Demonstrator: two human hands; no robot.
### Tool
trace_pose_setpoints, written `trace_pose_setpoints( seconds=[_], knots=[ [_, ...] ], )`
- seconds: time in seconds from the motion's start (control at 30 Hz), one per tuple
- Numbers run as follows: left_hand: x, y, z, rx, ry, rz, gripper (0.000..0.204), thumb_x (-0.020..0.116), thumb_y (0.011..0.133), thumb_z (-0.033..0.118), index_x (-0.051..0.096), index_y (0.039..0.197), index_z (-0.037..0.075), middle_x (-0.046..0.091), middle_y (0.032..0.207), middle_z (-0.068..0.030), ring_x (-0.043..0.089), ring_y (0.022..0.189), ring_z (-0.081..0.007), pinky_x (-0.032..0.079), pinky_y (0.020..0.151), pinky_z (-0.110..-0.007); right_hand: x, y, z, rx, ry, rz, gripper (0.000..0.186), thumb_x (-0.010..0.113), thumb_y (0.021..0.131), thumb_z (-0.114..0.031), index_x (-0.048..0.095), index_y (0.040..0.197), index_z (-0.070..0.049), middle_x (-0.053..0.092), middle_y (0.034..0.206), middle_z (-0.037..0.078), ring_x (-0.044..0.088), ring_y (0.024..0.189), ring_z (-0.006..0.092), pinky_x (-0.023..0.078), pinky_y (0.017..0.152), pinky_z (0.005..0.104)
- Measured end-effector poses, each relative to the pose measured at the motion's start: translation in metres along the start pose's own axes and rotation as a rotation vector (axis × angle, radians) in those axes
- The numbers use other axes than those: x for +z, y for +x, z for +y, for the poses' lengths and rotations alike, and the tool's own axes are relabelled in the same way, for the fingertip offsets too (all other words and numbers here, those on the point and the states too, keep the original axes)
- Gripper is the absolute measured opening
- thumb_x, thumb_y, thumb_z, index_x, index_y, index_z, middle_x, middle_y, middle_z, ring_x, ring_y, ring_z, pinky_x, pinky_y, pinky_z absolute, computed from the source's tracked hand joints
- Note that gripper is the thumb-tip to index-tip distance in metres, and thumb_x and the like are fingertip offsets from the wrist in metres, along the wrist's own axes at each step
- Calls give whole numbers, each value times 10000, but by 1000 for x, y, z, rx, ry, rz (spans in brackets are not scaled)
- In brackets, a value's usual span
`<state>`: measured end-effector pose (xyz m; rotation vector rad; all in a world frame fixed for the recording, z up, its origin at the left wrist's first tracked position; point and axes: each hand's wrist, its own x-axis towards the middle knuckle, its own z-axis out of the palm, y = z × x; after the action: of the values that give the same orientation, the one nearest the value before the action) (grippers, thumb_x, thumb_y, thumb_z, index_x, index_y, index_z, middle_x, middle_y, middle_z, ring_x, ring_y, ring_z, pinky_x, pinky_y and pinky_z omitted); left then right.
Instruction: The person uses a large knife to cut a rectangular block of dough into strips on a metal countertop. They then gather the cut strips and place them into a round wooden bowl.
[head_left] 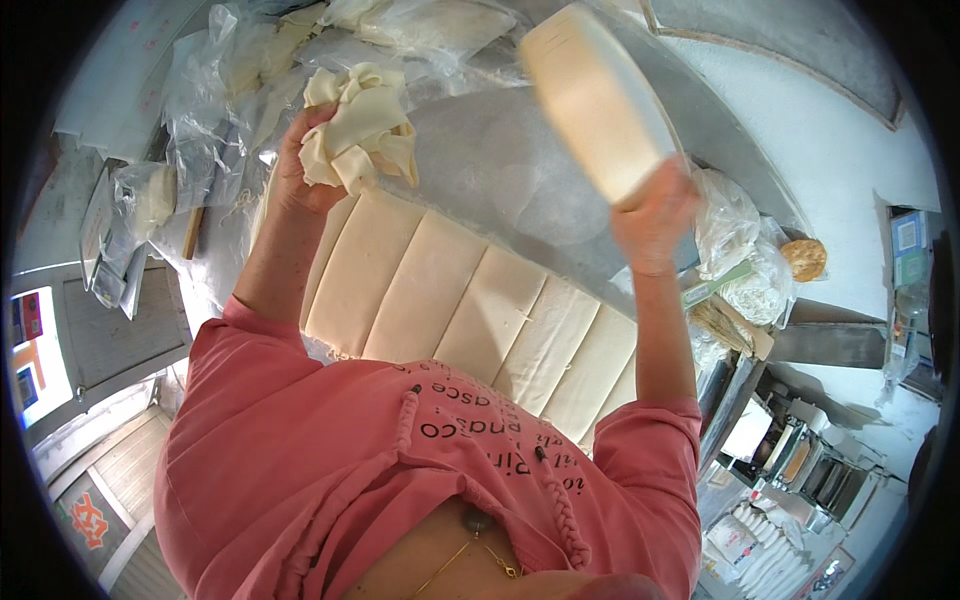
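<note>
High on the left, my left hand point(308, 165) is closed round a bundle of crumpled dough strips point(360, 128), lifted over the worktop. My right hand point(655, 215) grips the lower end of a pale, flat oblong piece point(592, 100), tilted up and away from me. Motion blurs this piece, so I cannot tell whether it is dough or a tool. Below and between my hands lies a flat dough sheet point(430, 285), divided by straight lines into several long rectangular panels. The dough sheet's near edge is hidden behind my pink top.
Crumpled clear plastic bags point(210, 110) lie along the worktop's point(480, 150) far left side. At its right stand a plastic bag of white material point(755, 285), a straw brush point(720, 325) and a round brown flatbread point(804, 260). A machine with rollers point(815, 470) is at lower right.
</note>
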<state>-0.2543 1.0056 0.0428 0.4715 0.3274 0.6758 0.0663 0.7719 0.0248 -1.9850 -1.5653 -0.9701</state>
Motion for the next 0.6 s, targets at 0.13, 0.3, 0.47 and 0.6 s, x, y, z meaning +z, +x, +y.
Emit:
trace_pose_setpoints(
  seconds=[0.13,0.3,0.47,0.6],
  knots=[
    [8,10,-8,-103,-111,-122,344,534,817,187,512,1116,19,607,1012,-119,599,921,-259,499,789,-419,13,-11,1,-258,117,-210,649,587,676,-41,355,1282,-25,473,970,164,462,903,341,379,791,455],
    [13,-1,-3,-61,-13,-112,375,513,839,226,508,1149,17,594,1068,-127,588,956,-262,494,811,-414,-15,19,-9,520,411,134,473,618,743,-85,441,1178,-33,488,957,115,484,915,253,419,795,396],
    [30,14,-19,-110,65,-140,260,534,841,185,583,1020,2,623,975,-136,605,920,-259,496,802,-402,22,-62,41,1655,1337,135,576,634,775,-166,354,1253,-12,454,1065,155,513,883,250,460,713,311],
    [77,29,-60,-138,204,-334,276,522,853,171,551,1061,-8,618,993,-125,608,914,-242,491,805,-372,66,-122,21,1463,461,-325,636,648,772,-245,354,1280,-2,460,1132,186,482,1013,276,414,858,383]
  ],
)
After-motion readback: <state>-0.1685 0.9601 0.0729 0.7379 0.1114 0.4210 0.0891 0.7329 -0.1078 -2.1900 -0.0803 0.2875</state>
